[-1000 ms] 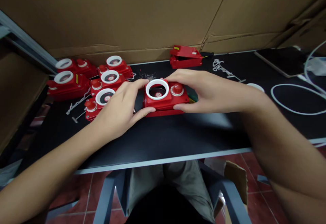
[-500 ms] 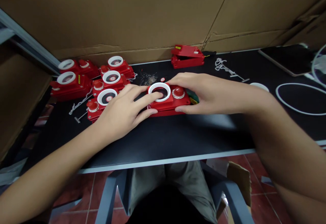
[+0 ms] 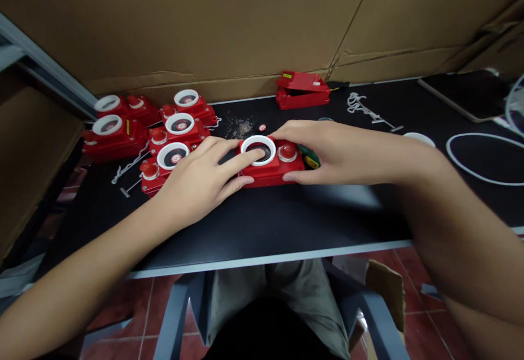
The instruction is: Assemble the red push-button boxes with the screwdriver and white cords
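Observation:
A red alarm box with a white ring and a red dome lamp lies on the black table between my hands. My left hand grips its left end, with a finger reaching inside the white ring and the thumb along the front side. At the right end, my right hand clasps the box, thumb at the front and fingers over the back. Partly hidden behind the right hand is a green and yellow handle. Just behind the box sits a small round black piece with a red and white face.
Several similar red boxes stand at the left. An ajar red box rests at the back by the cardboard wall. White cord with a metal bar, a white hoop and a dark flat panel lie at the right.
The gap along the front of the red box between my hands has narrowed, its upper part now sitting lower. Both hands keep their hold; the view has shifted slightly.

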Available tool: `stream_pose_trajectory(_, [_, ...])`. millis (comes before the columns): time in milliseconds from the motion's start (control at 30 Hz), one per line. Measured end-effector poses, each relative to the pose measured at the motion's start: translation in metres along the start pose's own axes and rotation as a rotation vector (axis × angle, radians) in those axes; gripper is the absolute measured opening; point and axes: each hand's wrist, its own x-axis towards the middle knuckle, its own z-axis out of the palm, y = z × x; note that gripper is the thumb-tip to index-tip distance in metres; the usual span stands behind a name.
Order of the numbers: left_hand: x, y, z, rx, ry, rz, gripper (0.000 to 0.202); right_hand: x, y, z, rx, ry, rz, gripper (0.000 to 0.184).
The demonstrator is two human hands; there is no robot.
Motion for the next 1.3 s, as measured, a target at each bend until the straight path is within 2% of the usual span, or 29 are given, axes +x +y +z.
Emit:
stream_pose_trajectory(300, [-0.0004,0.0015,-0.0006,-0.005,-0.002,-0.014,0.044,0.0003,-0.002,-0.0007,0.013,-0.001,0.011,0.049])
stream_pose_trajectory(600, [0.0,0.0015,-0.0011,-0.019,-0.001,-0.034,0.043,0.0008,-0.0038,-0.0008,-0.049,0.024,0.031,0.031])
stream_pose_trajectory(1300, [-0.0009,0.0015,-0.0003,-0.041,0.02,-0.031,0.039,0.0018,-0.0074,-0.0007,-0.036,-0.032,0.064,0.035])
